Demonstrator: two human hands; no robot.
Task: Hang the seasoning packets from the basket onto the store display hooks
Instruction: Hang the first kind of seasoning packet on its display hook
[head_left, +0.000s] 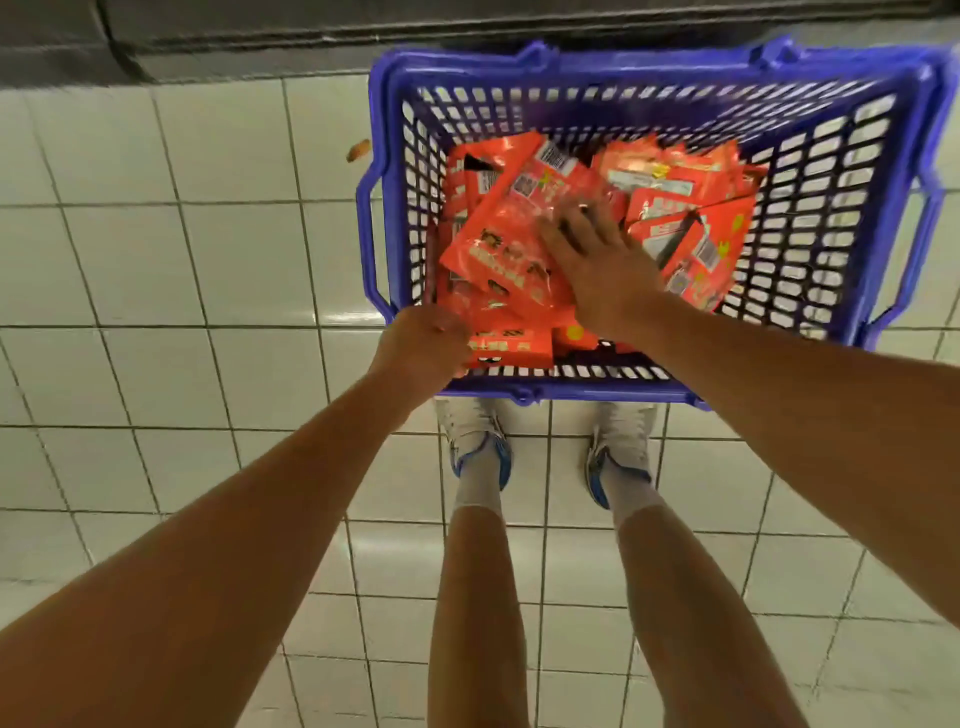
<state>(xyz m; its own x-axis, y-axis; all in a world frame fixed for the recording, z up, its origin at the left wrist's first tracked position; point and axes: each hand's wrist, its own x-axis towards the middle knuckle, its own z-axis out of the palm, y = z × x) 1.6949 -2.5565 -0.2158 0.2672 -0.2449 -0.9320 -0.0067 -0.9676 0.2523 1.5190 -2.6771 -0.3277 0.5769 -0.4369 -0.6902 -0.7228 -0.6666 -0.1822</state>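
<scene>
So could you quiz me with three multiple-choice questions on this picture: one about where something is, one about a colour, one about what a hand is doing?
1. Where does the basket stand?
A. on a shelf
B. on the tiled floor
C. on a trolley

2. What colour are the seasoning packets?
A. orange-red
B. green
C. white

3. What is the left hand doing?
A. hanging idle
B. resting flat on the floor
C. gripping packets at the basket's near edge

Answers: B, tiles surround the basket; A, all the packets are orange-red; C, its fingers curl round packets, while the right hand lies spread on the pile.

Glossy orange foil packets (511, 228), blue plastic lattice basket (841, 218), shiny glazed floor tiles (171, 270)
</scene>
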